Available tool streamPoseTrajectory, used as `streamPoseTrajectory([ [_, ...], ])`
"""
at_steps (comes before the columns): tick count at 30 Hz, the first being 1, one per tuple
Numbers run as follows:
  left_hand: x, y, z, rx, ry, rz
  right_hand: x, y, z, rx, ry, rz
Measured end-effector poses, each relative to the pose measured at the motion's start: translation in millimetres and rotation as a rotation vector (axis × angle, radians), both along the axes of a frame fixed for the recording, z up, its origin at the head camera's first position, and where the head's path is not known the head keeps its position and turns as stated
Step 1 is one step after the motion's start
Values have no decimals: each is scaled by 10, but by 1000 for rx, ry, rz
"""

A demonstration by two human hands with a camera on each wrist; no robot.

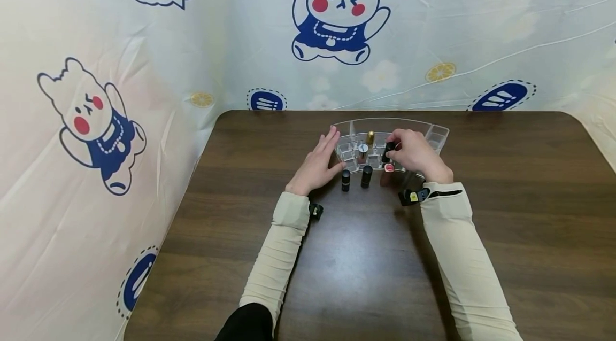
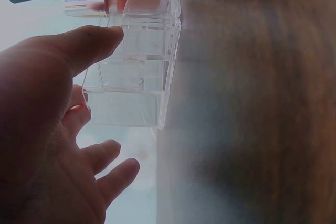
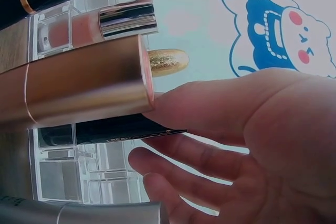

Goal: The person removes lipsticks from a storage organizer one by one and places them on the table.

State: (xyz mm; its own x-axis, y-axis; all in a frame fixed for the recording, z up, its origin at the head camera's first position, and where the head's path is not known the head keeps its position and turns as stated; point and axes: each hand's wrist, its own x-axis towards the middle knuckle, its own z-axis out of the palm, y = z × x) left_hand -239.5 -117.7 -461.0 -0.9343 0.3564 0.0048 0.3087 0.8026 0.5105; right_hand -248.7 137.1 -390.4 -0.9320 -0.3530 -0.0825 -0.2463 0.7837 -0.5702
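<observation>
A clear acrylic organizer [image 1: 437, 139] with many small compartments sits near the far edge of the table. At its left end is my left hand [image 1: 315, 165], fingers extended along the side and thumb [image 2: 97, 45] at the front in the left wrist view. My right hand [image 1: 414, 151] pinches a black lipstick tube [image 1: 387, 153] between thumb and fingers. In the right wrist view, that black tube [image 3: 118, 128] stands in a front compartment, partly hidden behind a rose-gold tube [image 3: 84, 85]. A silver-capped tube [image 1: 363, 153] and a gold-capped tube [image 1: 370, 138] occupy other compartments.
Before the organizer stand two black tubes, one [image 1: 346, 180] left of the other [image 1: 367, 176]. To their right is the rose-gold tube with its pinkish-red top [image 1: 389, 168]; a silver tube [image 3: 105, 212] stands beyond it. A printed cloth [image 1: 409, 36] hangs behind the brown table [image 1: 356, 271].
</observation>
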Motion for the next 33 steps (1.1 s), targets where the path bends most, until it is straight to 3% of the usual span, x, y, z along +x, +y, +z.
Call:
streamPoseTrajectory([
  [18, 6, -4, 4, -4, 0, 2, 132, 20, 31, -67, 57, -33],
  [33, 1, -9, -7, -9, -1, 2, 287, 55, 76, -188, 222, -134],
])
